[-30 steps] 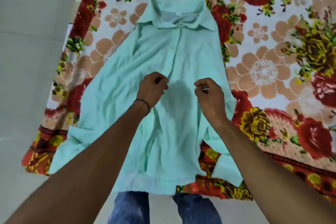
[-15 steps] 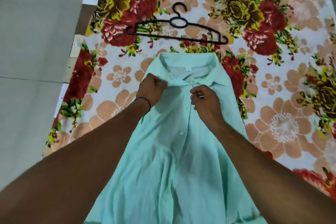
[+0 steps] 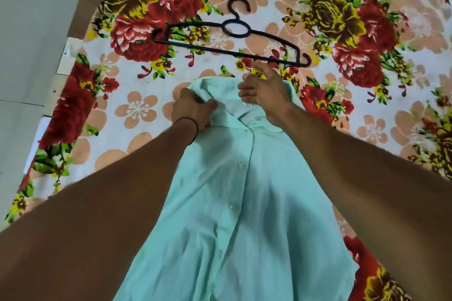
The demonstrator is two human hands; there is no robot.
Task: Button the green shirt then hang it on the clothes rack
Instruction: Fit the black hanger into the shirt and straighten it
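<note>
Green shirt: the green shirt (image 3: 220, 203) lies front-up on the floral bedsheet (image 3: 137, 107), collar (image 3: 256, 118) toward 12 o'clock, hem running off frame at 6 o'clock.
Placket: the buttons (image 3: 239, 165) in view down the front appear fastened; the topmost, at the collar, cannot be confirmed.
Left hand: the left hand (image 3: 192, 110) grips the collar's 9 o'clock wing, fingers curled into the cloth.
Right hand: the right hand (image 3: 265, 91) holds nothing; its fingers are loosely spread over the collar's 1 o'clock edge.
Change: one second ago both hands pinched the placket at mid-shirt; half a second ago both worked at the collar. The right hand has since released the cloth and extended toward 12 o'clock.
Hanger: the black hanger (image 3: 236, 16) lies flat on the bedsheet just beyond the right fingertips, not touched.
Meaning: buttoning is judged complete or nearly so; the step in hand is likely fetching the hanger.
Clothes rack: not in view.
</note>
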